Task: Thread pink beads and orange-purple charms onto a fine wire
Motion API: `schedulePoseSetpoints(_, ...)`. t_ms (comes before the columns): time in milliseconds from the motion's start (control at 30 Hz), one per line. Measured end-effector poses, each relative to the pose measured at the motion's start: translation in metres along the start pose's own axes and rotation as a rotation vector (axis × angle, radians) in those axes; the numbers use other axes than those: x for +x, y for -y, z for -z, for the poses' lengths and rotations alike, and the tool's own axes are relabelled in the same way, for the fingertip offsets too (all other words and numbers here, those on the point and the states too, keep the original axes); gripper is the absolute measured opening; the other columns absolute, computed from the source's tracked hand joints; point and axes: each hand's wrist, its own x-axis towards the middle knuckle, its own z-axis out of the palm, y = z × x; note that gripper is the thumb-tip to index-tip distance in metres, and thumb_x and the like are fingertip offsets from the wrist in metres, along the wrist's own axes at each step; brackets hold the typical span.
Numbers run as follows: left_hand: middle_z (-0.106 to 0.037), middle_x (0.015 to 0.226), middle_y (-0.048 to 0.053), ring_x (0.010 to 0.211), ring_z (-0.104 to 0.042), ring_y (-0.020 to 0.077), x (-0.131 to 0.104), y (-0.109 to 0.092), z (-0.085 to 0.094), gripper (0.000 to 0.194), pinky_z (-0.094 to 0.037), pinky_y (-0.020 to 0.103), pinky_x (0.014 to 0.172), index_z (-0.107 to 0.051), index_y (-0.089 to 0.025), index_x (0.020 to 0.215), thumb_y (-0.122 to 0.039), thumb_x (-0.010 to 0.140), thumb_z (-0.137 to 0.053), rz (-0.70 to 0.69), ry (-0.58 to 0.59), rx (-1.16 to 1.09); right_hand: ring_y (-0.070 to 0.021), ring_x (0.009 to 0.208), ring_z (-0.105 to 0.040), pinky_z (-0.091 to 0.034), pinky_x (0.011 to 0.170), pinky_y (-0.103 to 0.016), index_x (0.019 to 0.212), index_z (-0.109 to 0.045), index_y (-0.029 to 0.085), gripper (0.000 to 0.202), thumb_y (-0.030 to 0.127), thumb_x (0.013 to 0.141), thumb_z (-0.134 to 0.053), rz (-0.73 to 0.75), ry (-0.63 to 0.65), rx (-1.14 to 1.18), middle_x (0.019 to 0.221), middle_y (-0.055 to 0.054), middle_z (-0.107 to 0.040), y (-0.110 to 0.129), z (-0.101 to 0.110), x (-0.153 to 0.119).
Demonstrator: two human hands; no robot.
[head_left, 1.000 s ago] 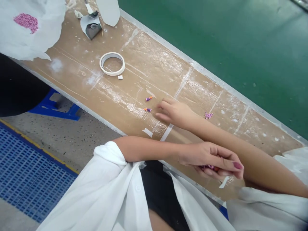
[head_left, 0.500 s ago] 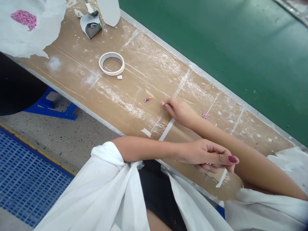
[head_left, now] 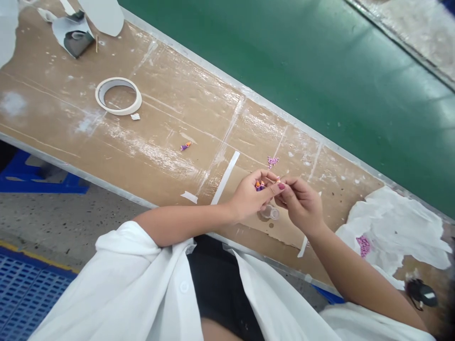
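The left hand (head_left: 249, 196) and the right hand (head_left: 300, 201) now meet fingertip to fingertip over the near part of the brown worktable (head_left: 170, 118); half a second ago they were apart, the right one stretched out flat on the table towards the loose pieces and the left one curled by the near edge. The left hand is cupped and pinches a few small purple-and-orange pieces (head_left: 259, 185) between thumb and fingers. The right hand is closed in a pinch on something tiny at the same spot, where a speck of orange (head_left: 278, 180) shows; what it is cannot be made out. Just below the hands a small clear cap (head_left: 270, 212) rests on the table, partly covered by them.

One purple-and-orange piece (head_left: 185, 145) lies alone on the table to the left, where two lay a second ago. A small pink cluster (head_left: 272, 161) lies just beyond the hands. A strip of white tape (head_left: 226, 176) is stuck to the table beside the left wrist. Farther left lies a tape roll (head_left: 118, 96), and at the far corner a torn grey-and-white wrapper (head_left: 73, 38), cut off by the frame. To the right, crumpled white paper (head_left: 391, 232) with a pink patch has come into view. Beyond the table runs the green belt (head_left: 302, 71).
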Motion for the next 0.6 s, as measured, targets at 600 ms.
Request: schedulePoseSetpoints(600, -0.045, 0.066, -0.005, 0.05, -0.033, 0.0025, 0.014, 0.004, 0.002, 0.018, -0.022, 0.013, 0.041, -0.051, -0.016, 0.078, -0.018, 0.086, -0.066, 0.123, -0.167, -0.088, -0.0225, 0.082, -0.064, -0.05, 0.068, -0.033, 0.095, -0.066, 0.021, 0.02, 0.028, 0.099, -0.048, 0.352, -0.104, -0.81, 0.093, -0.007, -0.066, -0.062, 0.034, 0.046)
